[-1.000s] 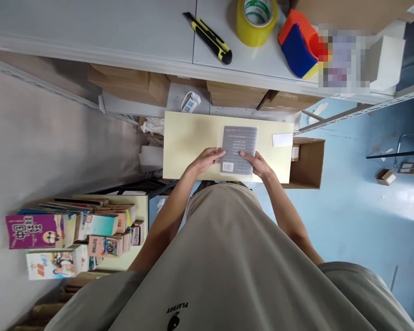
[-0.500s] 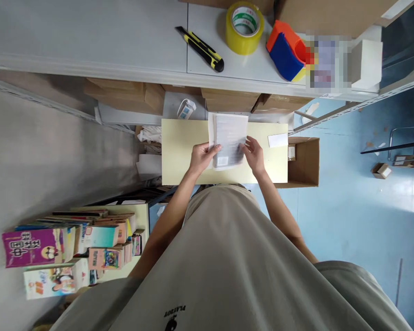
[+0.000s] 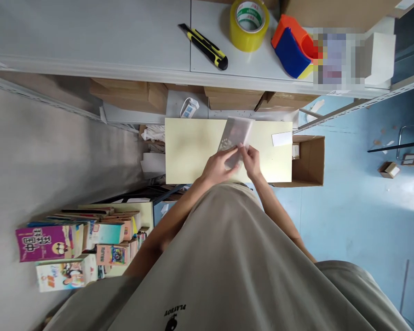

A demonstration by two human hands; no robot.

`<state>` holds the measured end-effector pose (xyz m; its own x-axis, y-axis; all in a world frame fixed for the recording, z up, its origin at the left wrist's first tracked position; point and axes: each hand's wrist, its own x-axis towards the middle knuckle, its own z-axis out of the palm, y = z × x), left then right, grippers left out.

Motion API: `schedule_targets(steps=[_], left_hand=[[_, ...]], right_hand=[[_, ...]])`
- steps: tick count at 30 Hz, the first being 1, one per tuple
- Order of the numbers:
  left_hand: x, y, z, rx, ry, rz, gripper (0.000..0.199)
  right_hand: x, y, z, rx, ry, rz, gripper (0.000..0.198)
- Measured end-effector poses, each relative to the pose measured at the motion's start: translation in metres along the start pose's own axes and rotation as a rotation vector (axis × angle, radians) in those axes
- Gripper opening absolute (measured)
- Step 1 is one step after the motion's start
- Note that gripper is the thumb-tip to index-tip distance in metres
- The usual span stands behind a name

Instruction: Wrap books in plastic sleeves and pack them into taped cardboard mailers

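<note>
Above the pale yellow tabletop (image 3: pixel 189 151) is a thin book in a translucent plastic bag (image 3: pixel 239 131), tilted, its far end leaning right. My left hand (image 3: pixel 220 166) is at its lower left, with fingers stretched across the near part towards the other hand. On the right edge, my right hand (image 3: pixel 251 162) pinches the bag, fingers closed and thumb uppermost. Both hands almost meet over the cover, and the book's near corner is partly hidden. A white slip of paper (image 3: pixel 282 139) lies on the tabletop to the right.
On the grey shelf (image 3: pixel 124 37) ahead lie a box cutter (image 3: pixel 207 48), a yellow tape roll (image 3: pixel 238 41) and an orange-and-blue tape dispenser (image 3: pixel 293 50). An open cardboard box (image 3: pixel 313 161) stands right of the tabletop. Stacked books (image 3: pixel 48 241) are at the lower left.
The bagged book has turned from upright to slanted and shows a different face. My left hand has moved right, across it, close to my right hand. The view has shifted slightly.
</note>
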<state>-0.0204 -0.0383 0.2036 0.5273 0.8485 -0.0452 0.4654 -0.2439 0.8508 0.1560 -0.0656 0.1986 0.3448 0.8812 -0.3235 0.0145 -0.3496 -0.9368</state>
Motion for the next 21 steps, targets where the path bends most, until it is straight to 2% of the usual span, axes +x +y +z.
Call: schedule_targets(steps=[2,4,5,7,9,11,16,21], left_hand=[[0.002,-0.015,-0.011,-0.087,0.09,-0.052,0.061],[0.006,-0.031,-0.022,-0.201,0.202,-0.163,0.062],[0.008,-0.037,-0.027,-0.291,0.213,-0.22,0.065],[0.01,-0.044,-0.035,-0.517,0.159,-0.315,0.07],[0.01,-0.044,-0.039,-0.695,0.11,-0.369,0.073],[0.009,-0.04,-0.041,-0.778,0.124,-0.389,0.075],[0.007,-0.04,-0.043,-0.764,0.162,-0.392,0.072],[0.006,-0.038,-0.035,-0.457,0.327,-0.325,0.073]], right_hand=[[0.006,0.002,-0.018,0.041,-0.075,0.035,0.078],[0.008,0.002,-0.03,0.094,-0.161,0.088,0.076],[0.008,0.001,-0.033,0.112,-0.198,0.111,0.075],[0.007,-0.001,-0.036,0.131,-0.256,0.142,0.074],[0.006,-0.005,-0.035,0.147,-0.301,0.162,0.074],[0.007,-0.008,-0.032,0.164,-0.33,0.167,0.076],[0.011,-0.013,-0.03,0.174,-0.341,0.111,0.081],[0.014,-0.012,-0.029,-0.021,-0.294,-0.056,0.082]])
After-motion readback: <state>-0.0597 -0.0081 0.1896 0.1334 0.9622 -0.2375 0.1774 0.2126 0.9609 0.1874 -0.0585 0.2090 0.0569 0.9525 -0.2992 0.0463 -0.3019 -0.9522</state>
